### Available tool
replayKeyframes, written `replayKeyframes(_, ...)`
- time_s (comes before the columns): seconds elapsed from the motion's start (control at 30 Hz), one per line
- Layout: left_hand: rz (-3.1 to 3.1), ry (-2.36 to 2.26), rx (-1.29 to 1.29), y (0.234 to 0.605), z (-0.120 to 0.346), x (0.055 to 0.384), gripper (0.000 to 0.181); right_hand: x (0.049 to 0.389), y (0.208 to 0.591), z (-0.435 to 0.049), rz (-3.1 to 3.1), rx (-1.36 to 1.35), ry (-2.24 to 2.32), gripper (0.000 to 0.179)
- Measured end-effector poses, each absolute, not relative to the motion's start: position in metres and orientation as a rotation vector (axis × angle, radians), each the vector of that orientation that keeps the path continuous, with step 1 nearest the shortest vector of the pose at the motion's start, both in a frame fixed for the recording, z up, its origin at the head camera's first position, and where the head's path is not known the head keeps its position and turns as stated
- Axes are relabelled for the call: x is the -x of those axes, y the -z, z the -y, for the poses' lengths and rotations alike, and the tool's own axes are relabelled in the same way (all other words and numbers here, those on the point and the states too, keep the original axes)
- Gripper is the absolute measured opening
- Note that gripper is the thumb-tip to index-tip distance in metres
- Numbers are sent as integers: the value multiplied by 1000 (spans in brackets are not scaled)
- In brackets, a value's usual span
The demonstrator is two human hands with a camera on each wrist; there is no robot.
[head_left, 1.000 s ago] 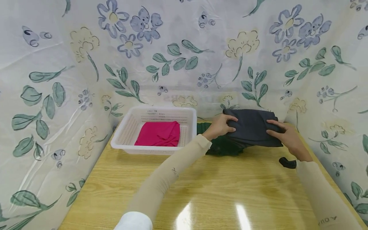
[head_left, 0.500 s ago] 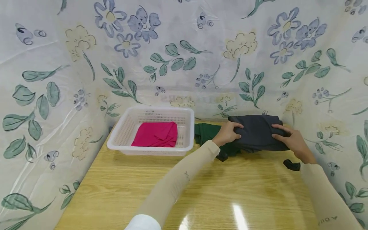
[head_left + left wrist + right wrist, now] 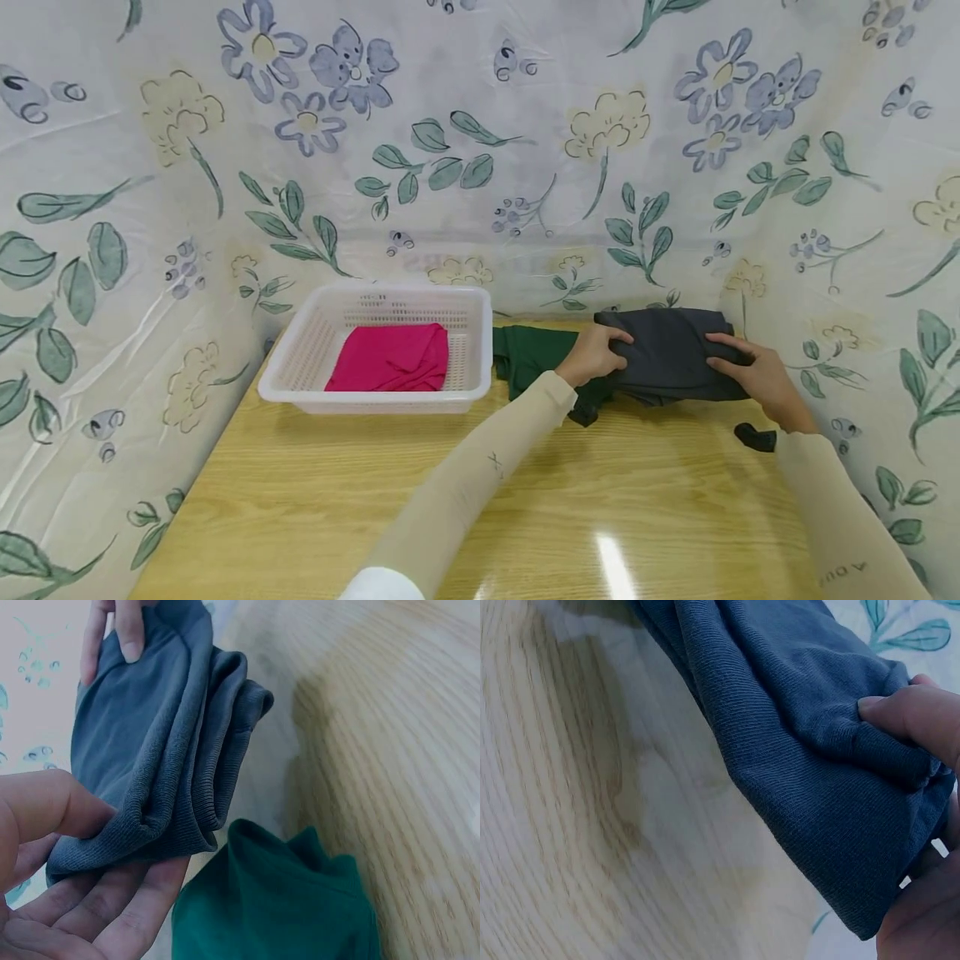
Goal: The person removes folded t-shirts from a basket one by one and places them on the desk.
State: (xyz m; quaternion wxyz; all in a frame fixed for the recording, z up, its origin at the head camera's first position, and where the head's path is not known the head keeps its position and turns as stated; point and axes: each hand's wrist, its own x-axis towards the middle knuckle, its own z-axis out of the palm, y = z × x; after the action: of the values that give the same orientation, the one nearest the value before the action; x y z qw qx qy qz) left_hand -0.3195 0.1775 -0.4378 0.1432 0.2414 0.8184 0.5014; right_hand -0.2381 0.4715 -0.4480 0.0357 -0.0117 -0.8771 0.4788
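Observation:
Between both hands is a folded dark grey cloth (image 3: 671, 354), several layers thick, at the table's back right. My left hand (image 3: 597, 354) grips its left end; in the left wrist view the thumb lies on top and the fingers curl beneath the layered folds (image 3: 161, 772). The cloth's right end is in my right hand (image 3: 761, 375), thumb pressing the upper side in the right wrist view. A dark green cloth (image 3: 536, 350) lies on the table beside my left hand, partly hidden by that hand and the grey cloth.
A white perforated plastic basket (image 3: 375, 404) stands at the back left, with a bright pink folded cloth (image 3: 390, 357) in it. Floral-patterned sheeting (image 3: 450, 242) rises behind and beside the wooden table (image 3: 450, 483). A small black object (image 3: 754, 437) shows by my right wrist.
The head view has swung right, shifting the basket and background leftward. Both hands and the grey cloth have moved right together, uncovering more of the green cloth. The grip is unchanged.

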Motion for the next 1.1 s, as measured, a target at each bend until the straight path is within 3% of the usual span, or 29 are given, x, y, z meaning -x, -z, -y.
replayKeyframes(1.1,-2378,-1420,-463,472,-219,307,55,238,480,-491,2717,178,-1457,61)
